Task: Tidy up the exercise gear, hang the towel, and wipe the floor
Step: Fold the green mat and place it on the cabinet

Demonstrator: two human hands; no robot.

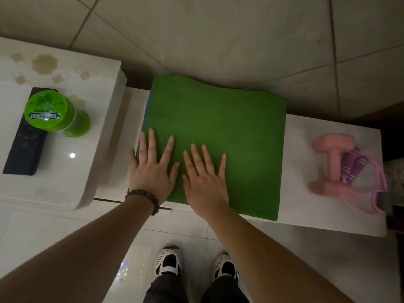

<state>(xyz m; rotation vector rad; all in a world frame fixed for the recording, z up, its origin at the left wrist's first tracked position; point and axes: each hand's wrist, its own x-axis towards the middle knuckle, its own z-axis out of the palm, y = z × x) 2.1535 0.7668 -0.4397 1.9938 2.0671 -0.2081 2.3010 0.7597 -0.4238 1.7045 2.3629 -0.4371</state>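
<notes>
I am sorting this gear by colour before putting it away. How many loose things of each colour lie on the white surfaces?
Green: 2, the folded towel under both hands and the gum jar.
Pink: 1, the dumbbell.
Pink and purple: 1, the skipping rope beside the dumbbell.
Black: 1, the remote.
Total: 5

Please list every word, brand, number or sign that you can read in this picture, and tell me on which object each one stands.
"DOUBLEMINT": on the lid of the green container, printed upside down from this view.
Small round symbols: on the black remote control, too small to read.
Faint bluish mark: on the near edge of the white cabinet, too blurred to read.
Green towel, pink dumbbell, skipping rope: no text visible.
</notes>
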